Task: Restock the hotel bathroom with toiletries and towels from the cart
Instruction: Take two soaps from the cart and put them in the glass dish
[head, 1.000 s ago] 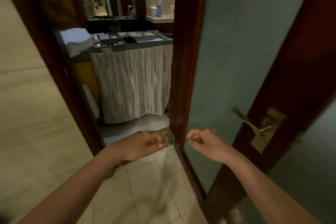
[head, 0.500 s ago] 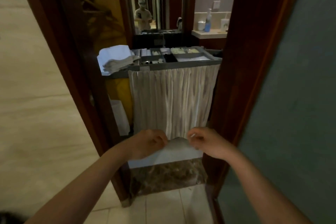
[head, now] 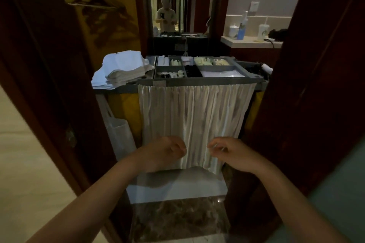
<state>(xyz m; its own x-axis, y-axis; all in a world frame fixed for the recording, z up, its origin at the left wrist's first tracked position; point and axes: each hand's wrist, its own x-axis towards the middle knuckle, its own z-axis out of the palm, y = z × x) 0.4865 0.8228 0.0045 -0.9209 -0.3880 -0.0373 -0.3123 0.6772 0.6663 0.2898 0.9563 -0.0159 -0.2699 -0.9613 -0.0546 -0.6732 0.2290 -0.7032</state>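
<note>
Cart (head: 199, 82) with pleated white curtain (head: 193, 120), folded towels (head: 122, 69); both hands loosely curled, empty.

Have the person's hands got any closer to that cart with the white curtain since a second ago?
Yes. The left hand and right hand now overlap the cart's curtain; earlier they hung over the floor tiles, short of the doorway.

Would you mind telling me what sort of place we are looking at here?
Most likely a hotel room entry, seen from a bathroom doorway. A housekeeping cart fills the doorway, with folded white towels and a compartment tray of small toiletries on top. Behind it hang a mirror and wooden hangers.
</note>
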